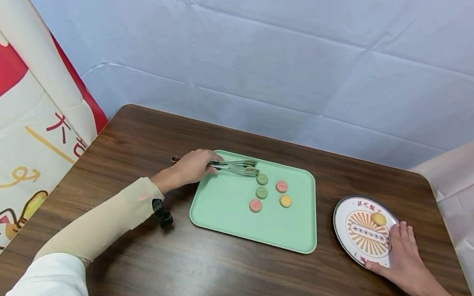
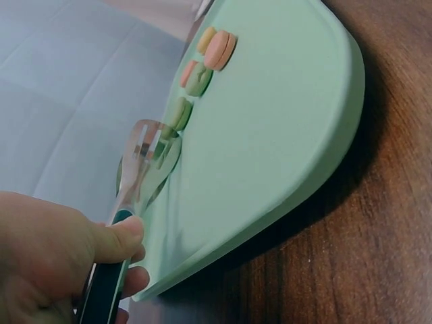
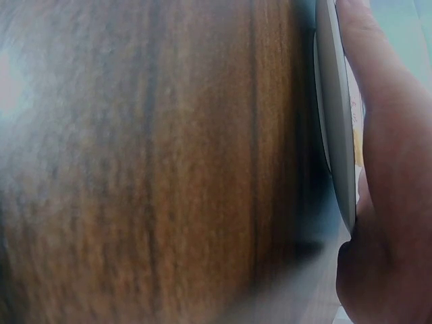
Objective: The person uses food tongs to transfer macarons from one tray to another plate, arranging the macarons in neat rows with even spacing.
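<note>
My left hand (image 1: 195,167) grips metal tongs (image 1: 235,166) with a dark handle (image 2: 104,290), reaching over the left back of a light green tray (image 1: 222,213). The tongs' slotted ends are around a green macaron, partly hidden behind the metal. Close by on the tray lie two more green macarons (image 1: 261,193), two pink macarons (image 1: 255,205) and a yellow macaron (image 1: 285,201). On the right, my right hand (image 1: 408,262) rests along the rim of a round patterned plate (image 1: 343,225), fingers fairly straight and thumb at its front edge. One yellow macaron (image 1: 378,219) sits on that plate.
Tray and plate stand apart on a dark wooden table (image 1: 225,271). A pale cloth backdrop (image 1: 270,65) hangs behind the table, and a printed cloth (image 1: 17,155) hangs at the left. A black strap (image 1: 163,213) hangs from the left wrist.
</note>
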### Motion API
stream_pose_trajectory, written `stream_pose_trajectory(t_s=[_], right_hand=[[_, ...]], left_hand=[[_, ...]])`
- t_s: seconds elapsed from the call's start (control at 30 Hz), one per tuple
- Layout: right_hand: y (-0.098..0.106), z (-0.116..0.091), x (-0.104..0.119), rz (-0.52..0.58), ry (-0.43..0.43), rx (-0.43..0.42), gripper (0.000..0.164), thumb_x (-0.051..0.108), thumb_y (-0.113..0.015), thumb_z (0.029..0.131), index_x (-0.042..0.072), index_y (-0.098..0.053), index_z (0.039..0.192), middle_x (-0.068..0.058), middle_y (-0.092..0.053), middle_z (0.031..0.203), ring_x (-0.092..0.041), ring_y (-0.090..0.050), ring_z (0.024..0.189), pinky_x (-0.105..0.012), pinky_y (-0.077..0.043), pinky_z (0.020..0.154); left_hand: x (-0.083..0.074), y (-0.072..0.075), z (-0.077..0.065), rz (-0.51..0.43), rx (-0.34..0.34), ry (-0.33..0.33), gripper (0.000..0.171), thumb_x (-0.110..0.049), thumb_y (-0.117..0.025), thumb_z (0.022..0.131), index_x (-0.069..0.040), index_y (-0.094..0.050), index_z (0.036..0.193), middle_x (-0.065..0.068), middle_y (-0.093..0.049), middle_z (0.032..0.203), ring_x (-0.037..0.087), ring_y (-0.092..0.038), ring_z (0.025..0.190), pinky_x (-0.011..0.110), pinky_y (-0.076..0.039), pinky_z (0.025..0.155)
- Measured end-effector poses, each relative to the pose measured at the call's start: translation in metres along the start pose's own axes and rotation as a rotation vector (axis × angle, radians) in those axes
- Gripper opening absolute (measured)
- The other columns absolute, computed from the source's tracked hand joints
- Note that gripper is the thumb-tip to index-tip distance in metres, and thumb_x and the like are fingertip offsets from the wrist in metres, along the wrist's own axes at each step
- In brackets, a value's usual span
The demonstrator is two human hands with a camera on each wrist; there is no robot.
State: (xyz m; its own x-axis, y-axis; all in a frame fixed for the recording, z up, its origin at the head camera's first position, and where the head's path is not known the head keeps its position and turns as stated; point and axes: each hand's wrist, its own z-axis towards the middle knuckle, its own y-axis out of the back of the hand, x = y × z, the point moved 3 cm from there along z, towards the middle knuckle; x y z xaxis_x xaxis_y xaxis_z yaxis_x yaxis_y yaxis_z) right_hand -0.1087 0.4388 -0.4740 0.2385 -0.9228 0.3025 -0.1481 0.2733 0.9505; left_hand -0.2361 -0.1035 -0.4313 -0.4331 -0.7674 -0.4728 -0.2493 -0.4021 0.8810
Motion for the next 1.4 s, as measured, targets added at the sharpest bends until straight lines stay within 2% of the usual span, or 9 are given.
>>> stream_pose_trajectory(t_s=[0.47,1.4], right_hand=[[0.0,-0.002,-0.002,0.016,0.0,0.001,0.135,0.046,-0.083,0.08,-0.021,0.01,0.151,-0.044,0.017,0.156,-0.045,0.028,0.147,-0.04,0.025,0.116],[-0.002,-0.001,-0.004,0.006,0.012,-0.002,0.135,0.047,-0.082,0.081,-0.022,0.011,0.15,-0.045,0.017,0.155,-0.045,0.029,0.146,-0.039,0.026,0.115]], left_hand=[[-0.001,0.001,-0.001,-0.017,0.002,0.001,0.04,-0.012,-0.067,0.1,-0.003,-0.063,0.138,0.014,-0.063,0.138,0.03,-0.059,0.128,0.047,-0.049,0.104],[-0.014,0.014,0.003,-0.032,0.006,-0.025,0.039,-0.011,-0.068,0.1,-0.003,-0.063,0.138,0.016,-0.063,0.137,0.032,-0.059,0.126,0.047,-0.051,0.101]])
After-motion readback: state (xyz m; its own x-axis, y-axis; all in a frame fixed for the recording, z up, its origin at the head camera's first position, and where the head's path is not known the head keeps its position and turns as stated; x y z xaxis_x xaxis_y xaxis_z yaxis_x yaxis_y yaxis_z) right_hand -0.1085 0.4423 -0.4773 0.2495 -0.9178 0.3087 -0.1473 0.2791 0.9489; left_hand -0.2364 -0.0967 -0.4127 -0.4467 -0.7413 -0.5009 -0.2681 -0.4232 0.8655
